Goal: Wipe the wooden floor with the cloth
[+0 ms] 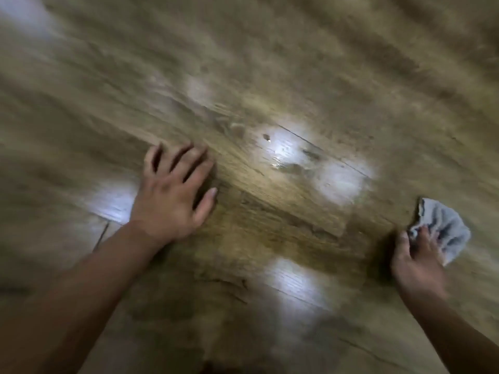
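Observation:
The wooden floor point(270, 76) fills the whole view, brown planks with a grain pattern and blurred by motion. My left hand point(172, 195) lies flat on the floor at centre left with its fingers spread. At the right, my right hand point(417, 257) holds a crumpled light grey cloth point(445, 228) against the floor, fingers pressed onto its near edge. Most of the cloth sticks out beyond the fingers.
Several bright white reflections of light shine on the planks, the strongest one point(283, 147) between my hands. A small dark speck point(266, 136) sits beside it. Plank seams run diagonally across the floor. Nothing else stands on the floor in view.

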### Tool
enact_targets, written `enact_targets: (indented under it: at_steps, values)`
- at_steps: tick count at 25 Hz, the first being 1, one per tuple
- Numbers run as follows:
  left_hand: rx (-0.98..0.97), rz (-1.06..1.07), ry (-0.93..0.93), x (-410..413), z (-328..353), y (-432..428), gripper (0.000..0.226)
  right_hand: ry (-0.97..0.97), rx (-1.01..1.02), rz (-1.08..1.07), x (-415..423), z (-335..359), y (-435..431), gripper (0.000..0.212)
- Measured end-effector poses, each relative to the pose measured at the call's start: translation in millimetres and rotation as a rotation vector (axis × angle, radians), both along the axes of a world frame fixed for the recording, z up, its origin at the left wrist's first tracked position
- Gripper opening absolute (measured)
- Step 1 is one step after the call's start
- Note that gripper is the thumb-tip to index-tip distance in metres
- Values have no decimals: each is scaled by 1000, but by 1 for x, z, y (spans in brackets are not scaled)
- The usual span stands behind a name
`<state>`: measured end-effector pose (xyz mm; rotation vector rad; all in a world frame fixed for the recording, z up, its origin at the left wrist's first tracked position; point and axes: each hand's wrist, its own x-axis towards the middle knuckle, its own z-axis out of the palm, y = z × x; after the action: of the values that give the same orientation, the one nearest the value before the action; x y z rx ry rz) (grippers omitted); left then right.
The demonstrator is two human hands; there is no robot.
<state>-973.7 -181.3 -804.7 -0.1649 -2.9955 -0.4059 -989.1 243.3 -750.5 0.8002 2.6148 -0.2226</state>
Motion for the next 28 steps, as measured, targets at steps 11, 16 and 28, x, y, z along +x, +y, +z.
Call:
enact_targets:
  at_steps: [11, 16, 28]
  values:
    - [-30, 12, -98, -7, 4, 4, 47, -116, 13, 68, -12, 8, -43, 98]
    - [18, 22, -64, -5, 2, 5, 49, -108, -28, 642, -22, 1, -218, 87]
    - [100, 774, -80, -8, 18, -88, 65, 9, -135, 1304, -46, -2, -89, 55]
